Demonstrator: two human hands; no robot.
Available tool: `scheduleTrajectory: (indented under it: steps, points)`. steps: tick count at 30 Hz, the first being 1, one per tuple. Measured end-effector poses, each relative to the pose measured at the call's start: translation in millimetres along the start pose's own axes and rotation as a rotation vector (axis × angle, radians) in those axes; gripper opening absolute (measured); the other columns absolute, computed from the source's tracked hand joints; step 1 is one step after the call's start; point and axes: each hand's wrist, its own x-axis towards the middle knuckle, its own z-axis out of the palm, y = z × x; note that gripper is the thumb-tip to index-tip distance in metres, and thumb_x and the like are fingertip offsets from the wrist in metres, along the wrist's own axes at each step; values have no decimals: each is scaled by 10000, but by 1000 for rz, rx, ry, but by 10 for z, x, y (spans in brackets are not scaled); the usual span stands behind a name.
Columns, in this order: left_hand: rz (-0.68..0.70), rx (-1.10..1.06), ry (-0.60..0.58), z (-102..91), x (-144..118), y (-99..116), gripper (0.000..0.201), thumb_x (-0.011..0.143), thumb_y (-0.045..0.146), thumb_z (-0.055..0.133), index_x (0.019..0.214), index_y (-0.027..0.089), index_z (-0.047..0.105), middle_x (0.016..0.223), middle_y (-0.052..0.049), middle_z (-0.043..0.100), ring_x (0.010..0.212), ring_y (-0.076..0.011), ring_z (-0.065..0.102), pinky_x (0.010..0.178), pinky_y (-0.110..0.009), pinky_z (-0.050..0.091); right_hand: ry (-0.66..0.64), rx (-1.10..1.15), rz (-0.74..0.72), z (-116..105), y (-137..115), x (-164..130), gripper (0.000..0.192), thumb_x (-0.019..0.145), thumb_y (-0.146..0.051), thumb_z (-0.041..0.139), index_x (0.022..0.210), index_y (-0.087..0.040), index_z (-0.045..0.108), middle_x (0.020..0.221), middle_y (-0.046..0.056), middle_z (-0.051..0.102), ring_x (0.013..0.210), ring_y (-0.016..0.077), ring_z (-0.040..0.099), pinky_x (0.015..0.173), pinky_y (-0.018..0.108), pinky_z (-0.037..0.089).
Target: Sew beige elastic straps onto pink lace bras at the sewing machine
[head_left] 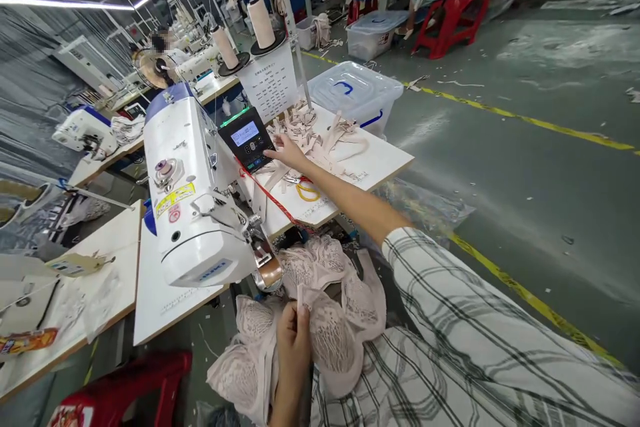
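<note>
The right hand (pixel 289 151) is stretched far across the sewing table (pixel 385 163), fingers loosely spread and flat on the near edge of a pile of pale fabric straps (pixel 320 137), just right of the machine's control panel (pixel 247 138); it grips nothing firmly yet, and whether a single strap is pinched under the fingertips cannot be told; the left hand (pixel 294 340) is closed low and near, pinching the upper edge of a pink lace bra (pixel 325 320) that lies bunched on the lap, just below the head of the white sewing machine (pixel 193 197); more lace cups spill to the left of it; a pair of yellow-handled scissors (pixel 306 190) rests on the table beside the outstretched forearm; to pick cleanly, it seems best to isolate one strap from the tangle and lift it clear of the scissors, while the left keeps its pinch so the garment edge stays ready near the needle.
</note>
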Motion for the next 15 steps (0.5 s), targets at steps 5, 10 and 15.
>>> scheduleTrajectory:
  steps: [5,10,15]
  points:
    - [-44,33,15,-34,25,-42,566,831,771,527,665,230,532,655,-12,487,662,-197,468,641,-298,373,69,169,-95,266,-14,184,673,749,-546,730,1268,-162,540,1248,96,658,1161,280,608,1010,426,479]
    - [-52,33,-32,-22,49,-50,508,866,708,544,706,228,585,687,-18,511,683,-202,482,648,-295,373,121,270,-101,376,50,269,662,725,-591,729,1218,-183,558,1171,57,670,1105,261,615,989,402,485]
    - [-33,21,-62,-32,52,-70,432,909,631,547,766,231,627,734,-24,546,733,-212,514,682,-293,402,74,38,-91,258,216,206,685,805,-597,669,1316,-181,481,1270,76,623,1134,244,580,983,374,481]
